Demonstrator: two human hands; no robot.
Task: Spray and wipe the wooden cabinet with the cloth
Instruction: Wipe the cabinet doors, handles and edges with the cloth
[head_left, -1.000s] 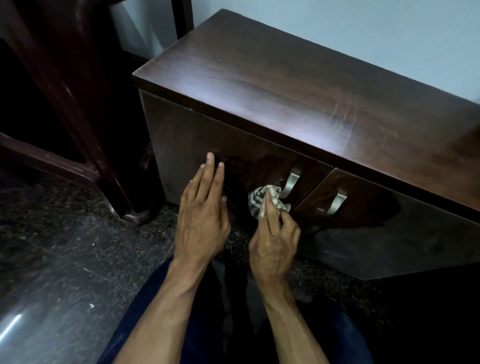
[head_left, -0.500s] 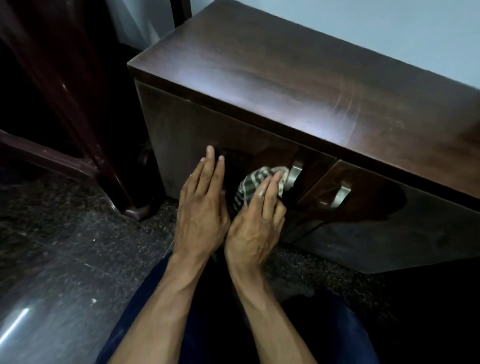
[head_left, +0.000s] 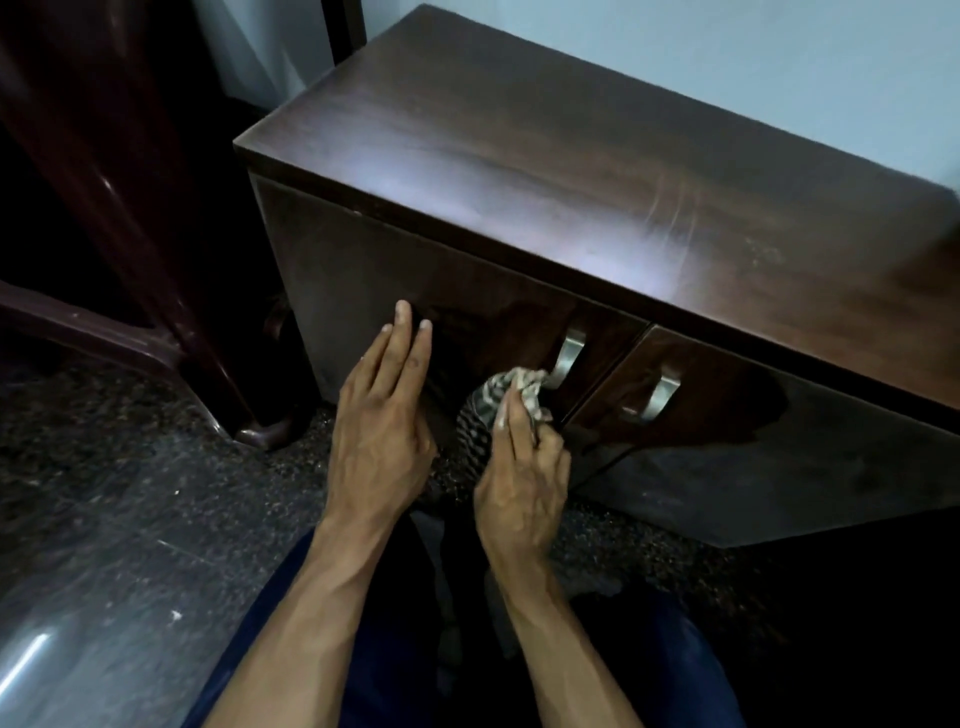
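Observation:
The low dark wooden cabinet (head_left: 597, 171) stands against the pale wall, with two front doors and a metal handle on each. My right hand (head_left: 522, 483) grips a crumpled striped cloth (head_left: 498, 402) and presses it on the left door just below its handle (head_left: 567, 356). My left hand (head_left: 382, 421) lies flat on the same door to the left, fingers together and pointing up. No spray bottle is in view.
A dark glossy chair leg (head_left: 171, 291) stands on the floor close to the cabinet's left side. The right door's handle (head_left: 657, 397) is to the right of the cloth. The speckled dark floor (head_left: 130, 493) spreads to the left; my knees in blue trousers (head_left: 363, 649) are below.
My right hand has slid the cloth to the right and slightly down across the left door, back beside the handle. My left hand stayed flat in place.

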